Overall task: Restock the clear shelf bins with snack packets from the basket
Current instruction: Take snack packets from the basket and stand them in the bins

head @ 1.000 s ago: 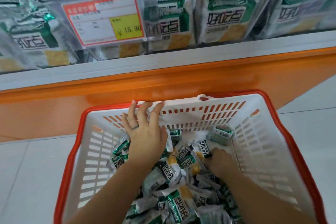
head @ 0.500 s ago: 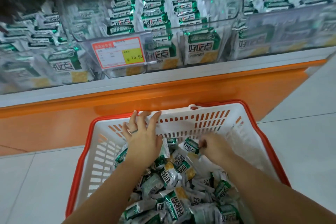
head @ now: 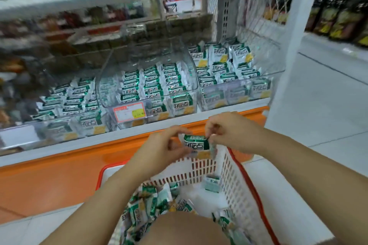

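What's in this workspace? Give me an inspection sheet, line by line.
Surface: white shelf ledge above an orange base panel.
Job's things: snack packet held above the far rim of the basket; loose packets heaped inside it; clear bins hold upright rows of the same packets.
Clutter: price tag on the middle bin's front.
Grippers: left hand and right hand each pinch a side of the packet.
Cables: nothing seen.
Surroundings: tiled floor; blurred dark bottles on a shelf at right.
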{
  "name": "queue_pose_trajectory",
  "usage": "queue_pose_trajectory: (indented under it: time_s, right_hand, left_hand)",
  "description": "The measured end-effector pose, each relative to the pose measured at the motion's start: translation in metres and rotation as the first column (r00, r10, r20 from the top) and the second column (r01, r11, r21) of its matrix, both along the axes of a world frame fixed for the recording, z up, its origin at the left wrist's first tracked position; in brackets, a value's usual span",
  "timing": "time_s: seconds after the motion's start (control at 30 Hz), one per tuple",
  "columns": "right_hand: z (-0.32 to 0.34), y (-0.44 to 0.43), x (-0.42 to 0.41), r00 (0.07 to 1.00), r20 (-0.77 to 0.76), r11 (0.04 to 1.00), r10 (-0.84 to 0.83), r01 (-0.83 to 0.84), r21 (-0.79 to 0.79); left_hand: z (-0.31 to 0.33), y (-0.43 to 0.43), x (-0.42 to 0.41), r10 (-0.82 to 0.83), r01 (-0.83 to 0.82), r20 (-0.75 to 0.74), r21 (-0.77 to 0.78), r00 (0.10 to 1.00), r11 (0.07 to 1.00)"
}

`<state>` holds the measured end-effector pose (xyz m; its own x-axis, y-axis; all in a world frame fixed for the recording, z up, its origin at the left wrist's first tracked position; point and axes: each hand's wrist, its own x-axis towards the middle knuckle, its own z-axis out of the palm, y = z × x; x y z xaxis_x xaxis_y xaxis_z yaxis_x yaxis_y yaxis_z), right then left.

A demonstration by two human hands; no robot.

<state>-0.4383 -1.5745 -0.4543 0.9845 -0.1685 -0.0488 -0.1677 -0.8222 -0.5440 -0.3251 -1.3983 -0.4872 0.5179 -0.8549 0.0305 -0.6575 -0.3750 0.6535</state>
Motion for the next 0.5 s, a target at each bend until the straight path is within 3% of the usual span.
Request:
queue_pose_trajectory:
  time_s: [0.17,0.3,0.37,0.43,0.5]
  right_hand:
    - [0.016,-0.009,-0.018,0.904,0.359,0.956,-0.231,0.142,0.257]
    - [0.020,-0.037,-0.009,0.752,0.495,0.869,-0.436,0.208,0.450]
    - [0.011,-0.060,-0.005,0.710,0.473,0.845,-0.522,0.354,0.401]
    - [-0.001,-0.082,-0.002,0.738,0.387,0.833,-0.553,0.490,0.257]
    - [-0.013,-0.096,-0.001,0.774,0.319,0.836,-0.547,0.525,0.161]
  left_hand:
    - [0.041,-0.031,-0.012,0.063,-0.062,0.003,-0.119,0.998,0.991]
    - [0.068,-0.066,-0.013,0.143,-0.127,0.055,-0.233,0.988,0.964]
    - [0.080,-0.091,-0.009,0.199,-0.162,0.120,-0.259,0.973,0.952]
    - [0.091,-0.119,0.001,0.244,-0.181,0.211,-0.276,0.947,0.944]
    - [0.099,-0.151,0.014,0.256,-0.178,0.276,-0.278,0.926,0.944]
